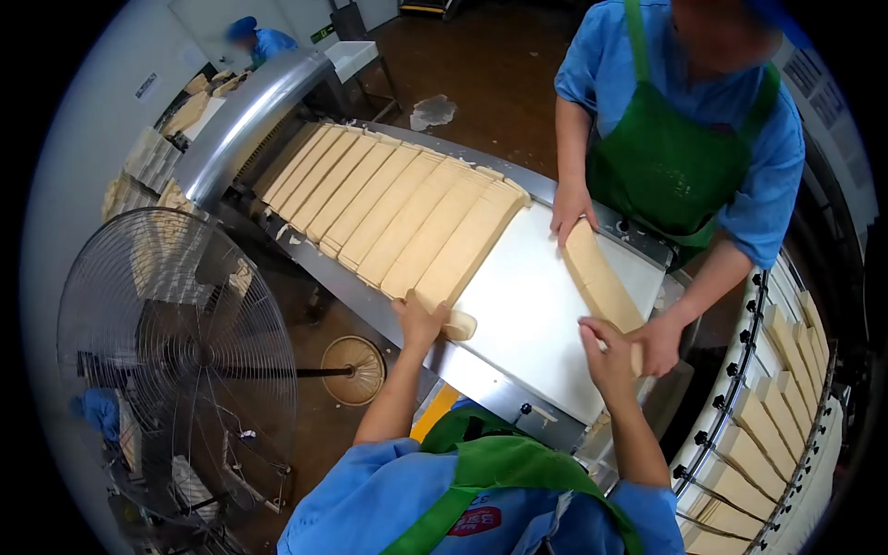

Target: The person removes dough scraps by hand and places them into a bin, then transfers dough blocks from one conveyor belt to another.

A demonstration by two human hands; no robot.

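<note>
A row of pale, sliced blocks point(398, 208) lies side by side on the white conveyor belt point(518, 296). My left hand point(423, 319) is at the near end of the closest block, its fingers against the edge beside a small pale end piece point(460, 325). To the right, a long pale strip point(599, 277) lies slantwise over the belt, held at both ends by a co-worker's hands point(659, 342). My right hand point(606, 356) is near the strip's lower end, fingers curled; what they hold, if anything, is too small to tell.
A co-worker in a green apron point(671, 157) stands across the belt. A metal machine hood point(250, 120) spans its far end. A large fan point(176, 361) stands at the left. Another conveyor point(758, 416) with pale strips curves along the right. Another person point(268, 42) is farther back.
</note>
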